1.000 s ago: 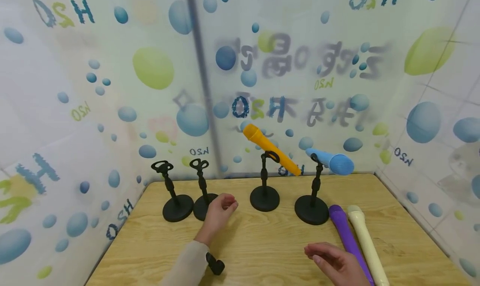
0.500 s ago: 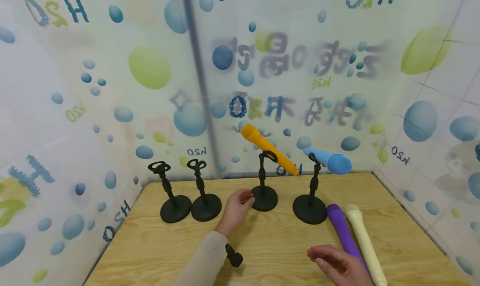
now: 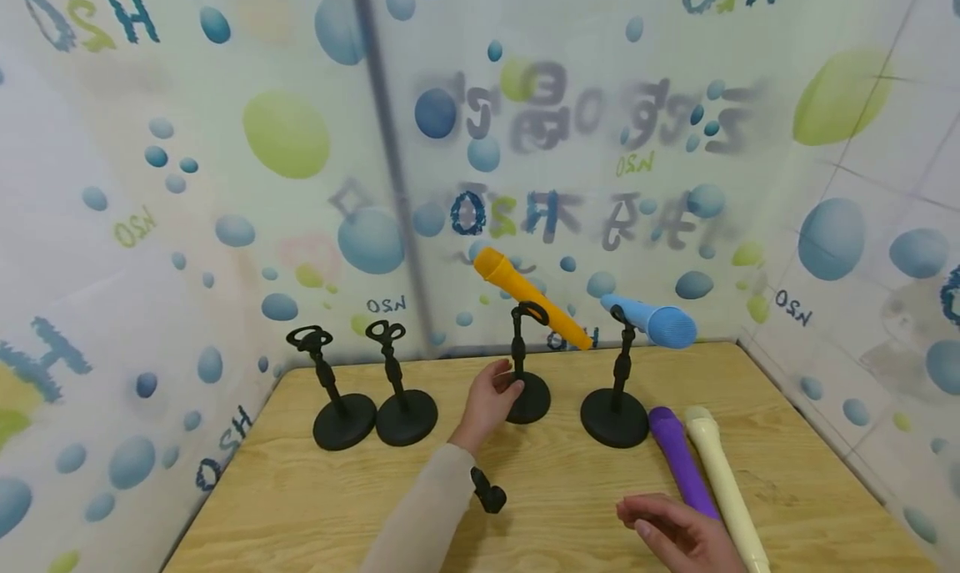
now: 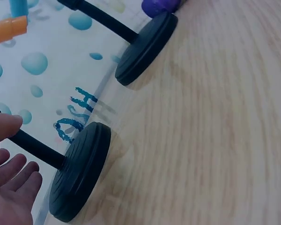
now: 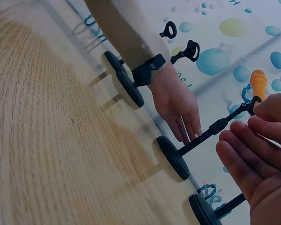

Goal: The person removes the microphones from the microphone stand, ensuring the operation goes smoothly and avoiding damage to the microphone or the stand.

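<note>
Left hand: your left hand (image 3: 491, 398) is at the third stand (image 3: 525, 381), fingers relaxed and spread beside its pole just above the round base; the wrist view shows the palm open next to the pole, and you cannot tell whether skin touches it.
Third stand: it stands upright on the surface (image 3: 315, 506) toward the back, and carries the orange mic (image 3: 528, 298) tilted in its clip.
Right hand: your right hand (image 3: 678, 535) hovers low near the front edge, fingers loosely extended, holding nothing, just beside the purple mic (image 3: 678, 460).
Mics lying flat: purple mic and cream mic (image 3: 720, 473) lie side by side on the right.
Other stands: two empty stands (image 3: 371, 389) stand left; a fourth stand (image 3: 617, 406) holds the blue mic (image 3: 652, 321).
</note>
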### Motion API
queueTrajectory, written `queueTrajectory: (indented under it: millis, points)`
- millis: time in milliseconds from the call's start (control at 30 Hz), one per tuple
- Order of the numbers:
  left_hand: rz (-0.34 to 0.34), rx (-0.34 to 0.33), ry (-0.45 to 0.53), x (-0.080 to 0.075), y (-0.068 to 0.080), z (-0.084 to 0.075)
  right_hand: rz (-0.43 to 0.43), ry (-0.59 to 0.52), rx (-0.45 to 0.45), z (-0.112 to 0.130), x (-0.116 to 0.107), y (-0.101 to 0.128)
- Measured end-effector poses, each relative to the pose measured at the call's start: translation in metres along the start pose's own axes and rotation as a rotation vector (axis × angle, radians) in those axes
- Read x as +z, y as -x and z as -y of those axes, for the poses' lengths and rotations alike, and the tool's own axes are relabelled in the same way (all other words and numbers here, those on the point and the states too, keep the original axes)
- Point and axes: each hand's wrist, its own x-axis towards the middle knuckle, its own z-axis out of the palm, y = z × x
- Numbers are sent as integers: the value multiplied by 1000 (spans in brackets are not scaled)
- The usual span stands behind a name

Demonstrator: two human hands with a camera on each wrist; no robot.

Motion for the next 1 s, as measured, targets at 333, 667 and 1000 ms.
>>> queueTrajectory:
  millis: [333,667,1000]
  points:
    - [39,27,4,4,-3,-1,-33,49,23,4,3,2]
    - [57,12,-51,4,2,-2,-24,42,62,5,-1,4]
    - [48,58,-78,-1,17,0,-66,71,94,8,3,0]
